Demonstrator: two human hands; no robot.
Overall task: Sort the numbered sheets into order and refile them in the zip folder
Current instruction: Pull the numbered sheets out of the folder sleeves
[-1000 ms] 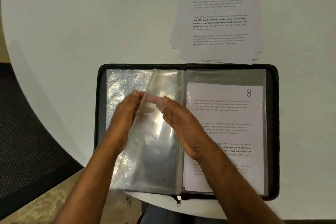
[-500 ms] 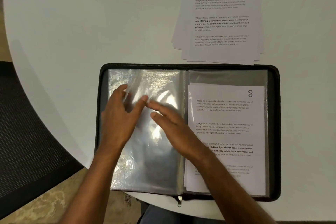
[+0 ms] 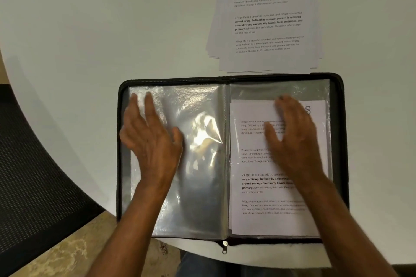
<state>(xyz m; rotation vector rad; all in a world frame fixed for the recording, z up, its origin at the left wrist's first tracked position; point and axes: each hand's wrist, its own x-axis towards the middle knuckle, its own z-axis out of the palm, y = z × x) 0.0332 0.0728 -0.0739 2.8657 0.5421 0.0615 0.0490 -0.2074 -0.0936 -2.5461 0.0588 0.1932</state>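
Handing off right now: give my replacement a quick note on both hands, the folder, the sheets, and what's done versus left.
Left hand: open, flat on the empty clear sleeve on the left page.
Right hand: open, over sheet 8 in the right-hand sleeve; contact unclear, blurred.
Zip folder: lies open on the white table.
Loose stack of sheets: on the table just beyond the folder.
Done: sheet 8 filed.
Left: file the stacked sheets in order, then zip shut.

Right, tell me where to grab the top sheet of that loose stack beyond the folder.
Probably best by its near right corner: the loose stack is fanned, so sheet edges stick out there, just past the zip folder rim. Come from the right with the right hand, which is open and nearest.
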